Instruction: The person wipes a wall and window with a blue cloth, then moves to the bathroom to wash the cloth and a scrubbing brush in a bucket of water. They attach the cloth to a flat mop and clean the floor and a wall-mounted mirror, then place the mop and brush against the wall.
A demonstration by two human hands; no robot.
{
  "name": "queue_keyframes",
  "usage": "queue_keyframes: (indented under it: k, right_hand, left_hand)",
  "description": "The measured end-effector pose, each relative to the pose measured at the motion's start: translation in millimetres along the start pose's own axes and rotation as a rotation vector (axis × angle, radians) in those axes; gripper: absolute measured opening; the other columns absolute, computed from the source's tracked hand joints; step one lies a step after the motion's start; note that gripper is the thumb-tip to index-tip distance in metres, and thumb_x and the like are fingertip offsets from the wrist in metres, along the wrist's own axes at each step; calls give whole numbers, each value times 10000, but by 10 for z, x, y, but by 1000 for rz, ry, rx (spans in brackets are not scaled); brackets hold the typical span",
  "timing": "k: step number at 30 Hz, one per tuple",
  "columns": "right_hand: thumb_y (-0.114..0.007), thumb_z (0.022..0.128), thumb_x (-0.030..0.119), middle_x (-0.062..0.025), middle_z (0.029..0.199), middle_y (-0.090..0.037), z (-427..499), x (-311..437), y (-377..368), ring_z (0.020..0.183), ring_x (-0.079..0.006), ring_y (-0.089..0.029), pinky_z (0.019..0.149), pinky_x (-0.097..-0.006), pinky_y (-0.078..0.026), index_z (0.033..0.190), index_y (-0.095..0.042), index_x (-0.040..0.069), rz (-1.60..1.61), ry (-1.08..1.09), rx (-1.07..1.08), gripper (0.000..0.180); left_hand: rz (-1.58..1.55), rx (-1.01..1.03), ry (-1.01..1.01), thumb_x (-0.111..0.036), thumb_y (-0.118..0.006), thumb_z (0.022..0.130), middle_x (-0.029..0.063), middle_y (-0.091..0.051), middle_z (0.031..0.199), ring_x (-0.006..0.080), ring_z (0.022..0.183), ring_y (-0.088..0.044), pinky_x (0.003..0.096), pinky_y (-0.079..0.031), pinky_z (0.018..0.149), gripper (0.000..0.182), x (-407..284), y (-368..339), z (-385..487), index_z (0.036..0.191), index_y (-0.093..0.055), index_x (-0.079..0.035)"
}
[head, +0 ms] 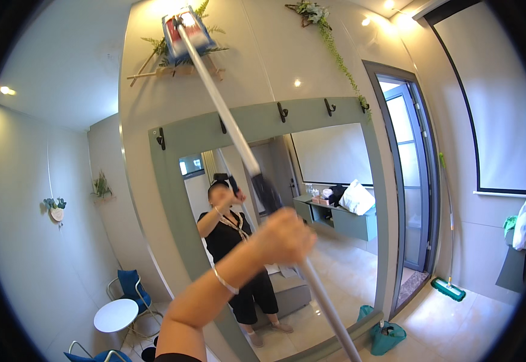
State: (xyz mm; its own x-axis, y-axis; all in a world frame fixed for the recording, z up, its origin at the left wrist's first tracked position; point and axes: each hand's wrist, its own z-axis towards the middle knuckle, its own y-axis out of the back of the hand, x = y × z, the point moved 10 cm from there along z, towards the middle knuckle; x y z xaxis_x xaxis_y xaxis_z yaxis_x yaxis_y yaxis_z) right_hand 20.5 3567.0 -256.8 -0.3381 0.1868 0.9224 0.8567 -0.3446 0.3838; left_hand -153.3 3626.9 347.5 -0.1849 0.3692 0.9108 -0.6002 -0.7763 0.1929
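Observation:
My left hand [285, 237] comes in from the lower left and grips the silver pole [220, 102] of a flat mop, just below a black section [266, 192]. The pole slants up and left across a wall mirror. At its upper end, the blue-edged flat mop head [187, 34] with a red plate is raised near the ceiling. It overlaps a wall decoration of wooden sticks and fern leaves [154, 72]; whether they touch I cannot tell. My right hand is out of view. The mirror [335, 267] shows my reflection with the left arm raised.
Black coat hooks [282, 112] line the green mirror frame [163, 167]. A trailing plant [335, 50] hangs upper right. A green mop [448, 288] leans by the open door [410, 181]. A teal bin [387, 338] stands below; a round white table [116, 315] and blue chair [132, 289] are left.

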Motion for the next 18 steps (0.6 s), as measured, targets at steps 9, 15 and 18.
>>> queue_keyframes:
  k: [9,15,18]
  right_hand:
    - [-685,804,262,-38,550,-536,517,1349,-471,535,-161,-543,499,-351,-438,681,-584,47,51,145,101,268]
    - [-724,787,278,-24,563,-521,167,891,-753,523,-135,-476,489,-338,-409,690,-581,36,145,42,325,297]
    - [-731,785,277,-20,573,-518,32,634,-532,536,-129,-468,496,-338,-409,699,-586,31,122,86,270,298]
  left_hand:
    - [-91,269,10,-171,-641,611,4,-520,583,184,660,-548,304,-419,768,99,1146,-461,-245,575,-557,-133]
    - [107,143,16,-185,-605,654,-4,-481,571,164,623,-517,322,-415,756,136,563,-38,-318,562,-514,-142]
    - [19,17,-4,-183,-602,654,-6,-433,540,167,569,-490,318,-435,722,143,27,81,-471,574,-498,-127]
